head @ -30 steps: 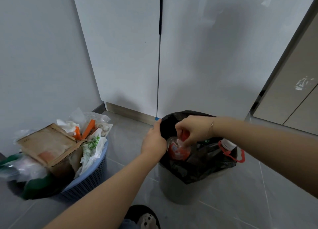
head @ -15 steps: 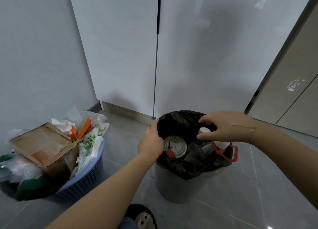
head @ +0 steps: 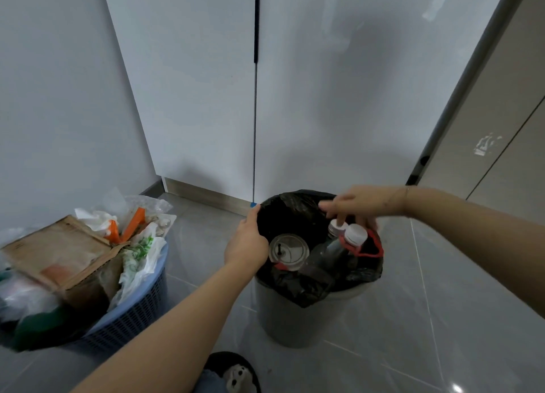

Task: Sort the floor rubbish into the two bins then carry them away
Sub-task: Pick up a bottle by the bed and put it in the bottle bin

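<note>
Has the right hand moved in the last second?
Yes. The right hand has shifted from the middle of the grey bin, above the cup, to its right rim, over the bottle caps.

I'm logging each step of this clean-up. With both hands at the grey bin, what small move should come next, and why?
Probably close the right hand on the bin's far rim. The left hand already grips the near rim of the grey bin, the bottles and cup sit inside, and the blue basket looks full, so lifting seems next.
</note>
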### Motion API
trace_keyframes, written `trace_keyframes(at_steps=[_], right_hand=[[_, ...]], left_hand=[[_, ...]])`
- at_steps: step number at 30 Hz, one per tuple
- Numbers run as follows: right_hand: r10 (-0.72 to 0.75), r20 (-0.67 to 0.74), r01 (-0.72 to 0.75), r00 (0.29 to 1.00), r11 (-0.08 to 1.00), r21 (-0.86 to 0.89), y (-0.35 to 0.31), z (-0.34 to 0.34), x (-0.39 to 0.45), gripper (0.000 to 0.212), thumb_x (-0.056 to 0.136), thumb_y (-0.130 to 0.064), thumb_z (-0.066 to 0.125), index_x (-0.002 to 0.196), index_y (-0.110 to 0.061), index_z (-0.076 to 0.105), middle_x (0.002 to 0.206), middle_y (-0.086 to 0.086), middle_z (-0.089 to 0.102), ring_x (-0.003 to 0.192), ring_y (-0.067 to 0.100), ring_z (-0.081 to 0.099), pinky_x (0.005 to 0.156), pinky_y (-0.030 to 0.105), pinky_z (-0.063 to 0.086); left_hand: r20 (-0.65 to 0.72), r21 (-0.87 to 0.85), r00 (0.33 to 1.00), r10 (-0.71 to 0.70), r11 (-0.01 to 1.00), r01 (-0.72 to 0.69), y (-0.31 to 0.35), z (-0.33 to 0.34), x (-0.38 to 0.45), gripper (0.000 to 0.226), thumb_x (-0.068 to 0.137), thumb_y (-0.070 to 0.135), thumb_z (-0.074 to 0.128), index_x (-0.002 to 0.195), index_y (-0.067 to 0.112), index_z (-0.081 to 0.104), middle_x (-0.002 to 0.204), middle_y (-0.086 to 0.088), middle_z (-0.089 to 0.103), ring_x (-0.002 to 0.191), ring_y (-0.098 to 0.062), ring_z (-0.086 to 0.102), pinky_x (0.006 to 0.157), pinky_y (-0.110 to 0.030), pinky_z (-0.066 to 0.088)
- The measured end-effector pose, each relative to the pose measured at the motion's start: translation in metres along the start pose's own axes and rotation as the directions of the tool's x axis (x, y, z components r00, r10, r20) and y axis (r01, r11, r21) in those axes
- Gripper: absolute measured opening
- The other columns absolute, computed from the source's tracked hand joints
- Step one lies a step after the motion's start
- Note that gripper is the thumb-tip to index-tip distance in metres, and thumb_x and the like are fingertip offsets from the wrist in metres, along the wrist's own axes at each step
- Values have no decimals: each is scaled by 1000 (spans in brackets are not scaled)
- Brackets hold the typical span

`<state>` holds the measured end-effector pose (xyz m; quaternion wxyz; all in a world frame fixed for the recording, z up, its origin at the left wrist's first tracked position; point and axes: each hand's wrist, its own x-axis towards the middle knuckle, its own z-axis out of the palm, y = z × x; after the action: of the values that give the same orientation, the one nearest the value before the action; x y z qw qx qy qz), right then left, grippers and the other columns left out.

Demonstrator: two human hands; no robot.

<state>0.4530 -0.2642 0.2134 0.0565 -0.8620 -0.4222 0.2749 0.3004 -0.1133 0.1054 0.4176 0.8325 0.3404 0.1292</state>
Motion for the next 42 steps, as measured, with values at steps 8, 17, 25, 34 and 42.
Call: trace_keyframes(at_steps=[8,17,25,34,42], right_hand=[[82,115,-37,990,937,-347,25,17,53,57,80,-34,72,132,-23,50,133,-2,49,117,21,51,97,31,45],[12,104,41,994,868,-495,28,25,64,38,81,-28,69,119,-25,61,121,0,55,106,25,58,92,40,51],[-52,38,61,998,958,-281,12,42,46,31,89,-25,61,120,-21,63,124,-3,60,112,15,55,94,24,42],[-299,-217,264,929,948,-176,-85,28,27,27,90,-30,59,115,-23,67,114,-3,67,105,12,60,96,30,47],[-420,-317,352,850,902,-250,-193,44,32,25,91,-27,53,111,-22,66,110,-4,67,99,13,61,81,22,42]], left_hand=[[-13,-16,1000,6,1000,-6,-2,1,1,80,77,-7,32,146,33,24,139,-3,46,112,-28,52,92,-42,48],[-32,-7,999,3,1000,-3,-1,0,2,79,77,-5,32,146,34,24,137,-2,48,109,-26,54,90,-43,50],[-43,54,999,26,998,-24,-11,-19,2,74,80,-6,31,144,30,30,124,-11,54,105,-33,54,89,-44,49],[-12,-48,997,-75,996,74,-42,-65,3,63,85,-6,38,141,21,35,125,-16,56,111,-31,54,93,-40,48],[171,-435,970,-176,869,234,-29,-178,-17,26,94,0,46,118,2,57,107,-13,61,86,-22,63,72,-31,56]])
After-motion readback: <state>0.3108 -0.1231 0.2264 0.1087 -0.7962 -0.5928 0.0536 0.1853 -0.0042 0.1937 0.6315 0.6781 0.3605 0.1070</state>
